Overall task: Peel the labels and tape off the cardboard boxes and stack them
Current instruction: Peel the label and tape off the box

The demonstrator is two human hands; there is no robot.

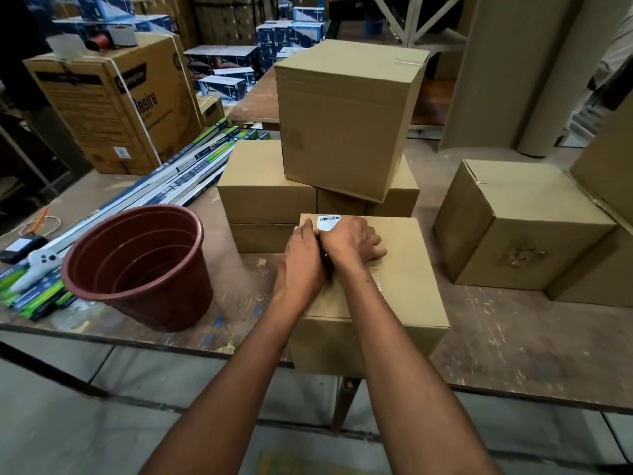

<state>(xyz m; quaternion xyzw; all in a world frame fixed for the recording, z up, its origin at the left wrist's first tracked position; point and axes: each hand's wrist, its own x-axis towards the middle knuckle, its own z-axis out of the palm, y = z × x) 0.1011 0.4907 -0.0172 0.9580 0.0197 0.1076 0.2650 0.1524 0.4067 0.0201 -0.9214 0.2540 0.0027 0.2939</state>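
Both hands work at the far left corner of the nearest box, which sits on the table with its near side overhanging the edge. Left hand has fingers curled at the box's corner, pinching at the edge of the white barcode label. Right hand lies on the box top with fingers bent, just beside the label; whether it grips anything I cannot tell. Behind, 1 box stands on 2 lower boxes. Another box sits well apart to the right. A brown pot stands near on the left.
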